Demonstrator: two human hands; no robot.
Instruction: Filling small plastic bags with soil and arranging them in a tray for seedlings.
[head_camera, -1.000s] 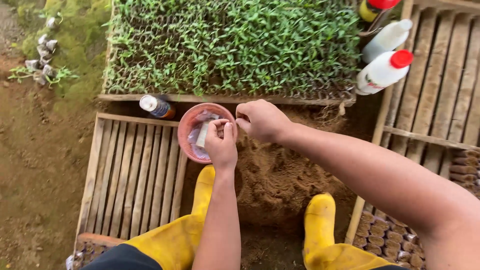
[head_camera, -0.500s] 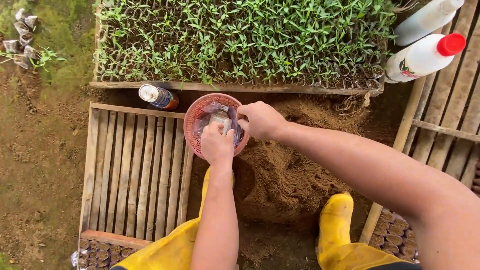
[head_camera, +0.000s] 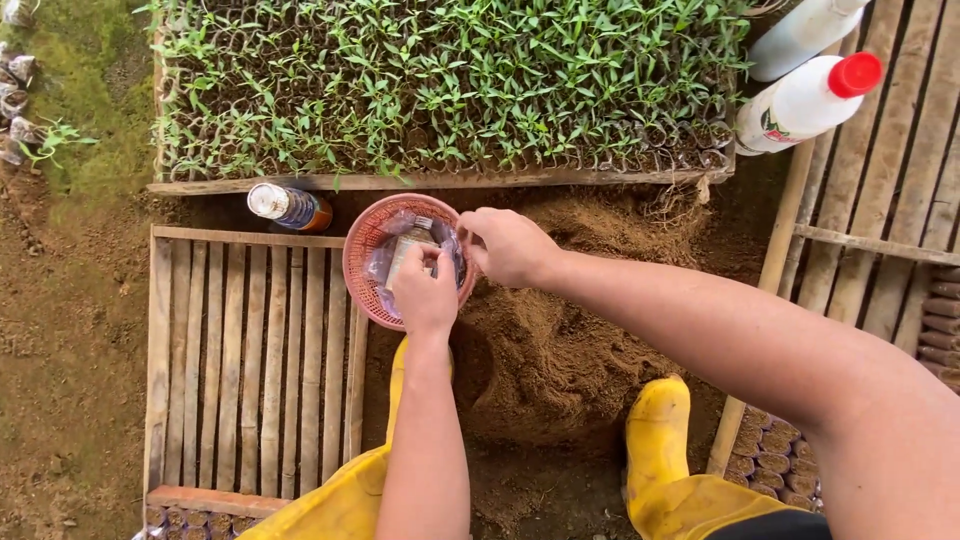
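Note:
A small pink plastic basket (head_camera: 362, 262) sits at the edge of a wooden slat tray, with clear plastic bags inside it. My left hand (head_camera: 425, 293) is over the basket, its fingers closed on a small pale packet (head_camera: 408, 247). My right hand (head_camera: 508, 245) reaches in from the right and pinches the clear plastic at the basket's right rim. Both hands are close together over the basket.
A tray of green seedlings (head_camera: 450, 85) fills the top. A brown bottle (head_camera: 289, 207) lies left of the basket. Two white bottles, one red-capped (head_camera: 808, 97), lie top right. Loose brown soil (head_camera: 570, 330), a slat tray (head_camera: 250, 370) and yellow boots (head_camera: 660, 440) lie below.
The view shifted so the basket sits lower and more central. My hands stayed in the basket, and the left hand went from covering the bags to gripping the pale packet.

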